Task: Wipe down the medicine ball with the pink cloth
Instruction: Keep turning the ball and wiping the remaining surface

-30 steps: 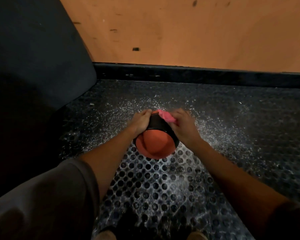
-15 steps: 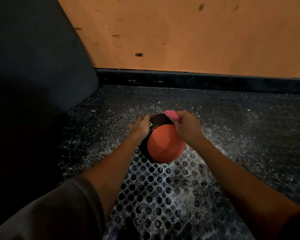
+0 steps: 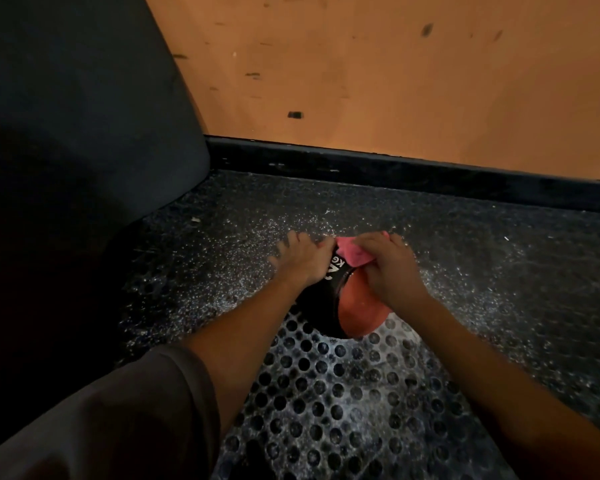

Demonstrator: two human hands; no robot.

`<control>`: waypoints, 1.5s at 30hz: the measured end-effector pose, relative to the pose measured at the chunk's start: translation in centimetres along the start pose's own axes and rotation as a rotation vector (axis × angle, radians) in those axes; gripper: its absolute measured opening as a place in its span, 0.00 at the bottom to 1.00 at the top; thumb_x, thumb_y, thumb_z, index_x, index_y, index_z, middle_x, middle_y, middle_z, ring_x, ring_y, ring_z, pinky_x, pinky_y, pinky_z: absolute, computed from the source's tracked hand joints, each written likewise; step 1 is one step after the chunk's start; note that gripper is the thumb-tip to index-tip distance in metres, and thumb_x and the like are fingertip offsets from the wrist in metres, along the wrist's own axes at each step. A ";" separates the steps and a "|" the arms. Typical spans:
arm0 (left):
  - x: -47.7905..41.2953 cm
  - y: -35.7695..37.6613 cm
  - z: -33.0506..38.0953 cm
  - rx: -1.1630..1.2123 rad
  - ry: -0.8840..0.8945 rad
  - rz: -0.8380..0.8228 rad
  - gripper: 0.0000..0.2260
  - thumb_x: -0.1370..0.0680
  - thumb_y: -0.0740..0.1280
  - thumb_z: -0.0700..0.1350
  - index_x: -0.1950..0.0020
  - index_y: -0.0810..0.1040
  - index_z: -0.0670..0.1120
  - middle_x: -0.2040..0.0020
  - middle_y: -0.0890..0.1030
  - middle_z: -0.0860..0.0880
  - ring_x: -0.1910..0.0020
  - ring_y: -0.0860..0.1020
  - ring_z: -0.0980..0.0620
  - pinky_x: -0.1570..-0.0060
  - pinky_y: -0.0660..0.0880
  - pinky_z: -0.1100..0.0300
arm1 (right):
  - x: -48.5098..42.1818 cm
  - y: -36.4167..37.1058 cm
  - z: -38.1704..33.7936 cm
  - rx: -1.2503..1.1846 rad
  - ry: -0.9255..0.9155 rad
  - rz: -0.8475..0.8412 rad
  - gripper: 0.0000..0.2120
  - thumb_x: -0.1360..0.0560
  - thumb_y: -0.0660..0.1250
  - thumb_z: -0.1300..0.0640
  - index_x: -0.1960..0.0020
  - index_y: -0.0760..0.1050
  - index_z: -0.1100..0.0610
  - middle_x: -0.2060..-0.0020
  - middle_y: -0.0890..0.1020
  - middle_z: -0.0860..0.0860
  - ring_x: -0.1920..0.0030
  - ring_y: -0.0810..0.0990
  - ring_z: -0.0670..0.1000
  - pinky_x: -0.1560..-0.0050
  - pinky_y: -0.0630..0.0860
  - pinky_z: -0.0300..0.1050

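The left hand (image 3: 300, 263) lies with its fingers spread wide over the far left side of the medicine ball (image 3: 357, 313) and steadies it. The right hand (image 3: 392, 271) has its fingers curled around the pink cloth (image 3: 354, 256) and presses it on the top of the ball, just beside the left fingertips.

Compared with a second ago, the ball has been turned. Then the orange panel faced the camera; now the black band (image 3: 323, 306) with white print "KG" is on the near left, and the orange part shows only at the right and below. The cloth stayed on the top, so I judge that a new strip of the surface is coming under it, and the wiping is in the middle, not finished.

The ball is at the far edge of the perforated mat (image 3: 343, 393), where the speckled floor (image 3: 499, 271) begins. Whether it rests there or is lifted a little, I cannot tell. Farther away are the black baseboard (image 3: 395, 168) and the orange wall (image 3: 395, 81).
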State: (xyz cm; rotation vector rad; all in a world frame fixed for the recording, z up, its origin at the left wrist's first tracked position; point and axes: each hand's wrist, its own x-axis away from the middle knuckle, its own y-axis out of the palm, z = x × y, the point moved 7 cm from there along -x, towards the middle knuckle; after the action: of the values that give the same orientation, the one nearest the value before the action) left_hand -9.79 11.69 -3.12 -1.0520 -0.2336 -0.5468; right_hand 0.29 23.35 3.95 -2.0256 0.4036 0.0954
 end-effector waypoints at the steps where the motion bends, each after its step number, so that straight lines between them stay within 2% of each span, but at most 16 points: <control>1: 0.4 -0.2 0.7 0.065 0.093 0.046 0.26 0.20 0.50 0.62 0.30 0.64 0.46 0.30 0.64 0.46 0.31 0.63 0.43 0.31 0.59 0.38 | -0.1 -0.2 0.8 -0.025 0.018 0.008 0.21 0.31 0.53 0.57 0.47 0.81 0.56 0.48 0.82 0.50 0.52 0.75 0.59 0.50 0.70 0.52; 3: 1.3 0.0 2.5 0.284 0.339 0.061 0.16 0.18 0.54 0.56 0.35 0.68 0.50 0.35 0.69 0.48 0.37 0.70 0.49 0.34 0.66 0.43 | -0.5 -0.4 2.3 -0.016 0.129 0.000 0.19 0.30 0.55 0.60 0.46 0.80 0.57 0.47 0.82 0.52 0.50 0.76 0.61 0.48 0.70 0.52; 5: 1.9 0.5 3.6 0.391 0.468 0.014 0.15 0.16 0.54 0.52 0.34 0.73 0.51 0.36 0.74 0.49 0.39 0.73 0.52 0.36 0.70 0.49 | -1.0 -0.4 3.3 0.034 0.251 -0.031 0.14 0.25 0.59 0.62 0.44 0.79 0.57 0.46 0.81 0.53 0.45 0.75 0.61 0.44 0.69 0.54; 7: 1.3 1.0 3.8 0.420 0.439 0.000 0.16 0.16 0.53 0.51 0.38 0.77 0.50 0.41 0.79 0.49 0.43 0.76 0.52 0.39 0.72 0.50 | -1.0 -0.7 2.8 0.071 0.279 -0.034 0.13 0.24 0.61 0.63 0.44 0.80 0.57 0.46 0.81 0.54 0.45 0.75 0.61 0.43 0.68 0.54; 10: 0.7 1.2 3.5 0.475 0.364 -0.027 0.15 0.16 0.53 0.51 0.40 0.78 0.50 0.45 0.81 0.48 0.47 0.78 0.49 0.42 0.74 0.49 | 0.2 -1.1 -0.3 0.147 0.035 0.030 0.14 0.29 0.59 0.60 0.48 0.80 0.57 0.50 0.82 0.53 0.50 0.77 0.62 0.47 0.71 0.57; 13: -0.2 0.9 2.4 0.567 0.268 -0.019 0.15 0.16 0.52 0.49 0.40 0.77 0.48 0.45 0.81 0.47 0.49 0.78 0.49 0.49 0.74 0.57 | 1.9 -0.2 -0.9 0.175 -0.168 -0.039 0.18 0.29 0.56 0.55 0.43 0.78 0.52 0.43 0.81 0.48 0.39 0.71 0.61 0.36 0.66 0.64; 17: -0.7 0.5 1.4 0.592 0.158 0.054 0.15 0.16 0.50 0.49 0.44 0.74 0.45 0.54 0.78 0.47 0.55 0.76 0.49 0.62 0.68 0.61 | 0.6 -1.5 2.9 0.009 0.184 0.032 0.21 0.30 0.55 0.59 0.42 0.79 0.57 0.47 0.81 0.54 0.48 0.76 0.64 0.46 0.72 0.56; 19: -0.8 0.6 0.5 0.600 0.104 0.102 0.15 0.16 0.50 0.49 0.46 0.72 0.44 0.55 0.77 0.46 0.54 0.76 0.47 0.60 0.69 0.58 | 0.4 -1.3 1.3 0.047 0.162 0.033 0.21 0.29 0.54 0.54 0.45 0.80 0.57 0.48 0.82 0.53 0.49 0.76 0.62 0.48 0.72 0.56; 23: -0.7 0.8 -0.5 0.615 0.077 0.142 0.15 0.16 0.50 0.49 0.46 0.73 0.44 0.52 0.78 0.43 0.52 0.77 0.44 0.51 0.73 0.51 | 1.4 0.0 -1.4 0.220 -0.159 -0.039 0.19 0.29 0.56 0.51 0.44 0.80 0.49 0.43 0.80 0.45 0.43 0.73 0.57 0.41 0.72 0.59; 27: -0.4 0.8 0.3 0.538 0.075 0.220 0.13 0.17 0.51 0.50 0.50 0.71 0.46 0.49 0.78 0.43 0.49 0.76 0.43 0.46 0.71 0.47 | -0.6 -0.8 0.8 0.104 0.176 0.028 0.19 0.28 0.56 0.48 0.46 0.80 0.51 0.45 0.81 0.46 0.47 0.74 0.58 0.46 0.68 0.54; 30: -0.3 1.2 0.2 0.479 0.027 0.217 0.11 0.17 0.49 0.52 0.51 0.68 0.49 0.46 0.75 0.43 0.46 0.74 0.41 0.43 0.71 0.42 | -0.7 0.4 -0.1 0.152 0.039 0.029 0.15 0.30 0.66 0.60 0.45 0.80 0.51 0.46 0.81 0.45 0.49 0.75 0.57 0.46 0.69 0.52; 32: -0.4 0.8 0.3 0.394 0.028 0.203 0.11 0.17 0.49 0.51 0.50 0.67 0.48 0.45 0.74 0.44 0.45 0.73 0.42 0.43 0.71 0.43 | -0.7 0.1 0.4 0.025 0.000 0.035 0.15 0.29 0.67 0.63 0.45 0.81 0.53 0.46 0.82 0.45 0.51 0.74 0.52 0.44 0.66 0.43; 35: -1.0 -0.8 2.5 0.337 0.229 0.219 0.12 0.18 0.54 0.50 0.44 0.73 0.46 0.43 0.76 0.46 0.43 0.74 0.46 0.43 0.72 0.48 | -1.7 -0.5 1.2 -0.137 0.071 0.014 0.16 0.27 0.60 0.58 0.45 0.81 0.54 0.46 0.82 0.46 0.50 0.74 0.46 0.46 0.62 0.36; 38: -1.1 -0.2 4.7 0.330 0.454 0.059 0.17 0.20 0.52 0.58 0.37 0.73 0.56 0.38 0.78 0.51 0.39 0.75 0.47 0.39 0.71 0.46 | -1.7 0.3 1.7 -0.125 0.031 -0.070 0.19 0.27 0.59 0.53 0.40 0.79 0.51 0.43 0.81 0.45 0.45 0.75 0.51 0.42 0.59 0.32; 41: -1.2 0.3 4.6 0.279 0.456 0.017 0.20 0.18 0.49 0.57 0.36 0.75 0.53 0.37 0.78 0.49 0.38 0.75 0.47 0.36 0.70 0.44 | -0.4 0.4 3.5 -0.114 0.091 -0.019 0.19 0.26 0.58 0.50 0.39 0.78 0.51 0.42 0.80 0.45 0.42 0.75 0.52 0.40 0.60 0.37; 45: -0.8 0.2 4.4 0.244 0.350 0.059 0.22 0.17 0.46 0.57 0.38 0.76 0.51 0.39 0.78 0.48 0.39 0.75 0.45 0.37 0.69 0.45 | 0.7 0.5 5.2 -0.193 0.302 0.106 0.12 0.21 0.60 0.57 0.42 0.79 0.53 0.45 0.81 0.50 0.44 0.76 0.53 0.39 0.64 0.43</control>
State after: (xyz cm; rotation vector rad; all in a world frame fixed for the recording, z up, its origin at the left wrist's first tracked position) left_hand -10.05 15.88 -1.44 -0.7108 0.0389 -0.6223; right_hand 1.38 27.48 0.89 -2.2144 0.7156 -0.1128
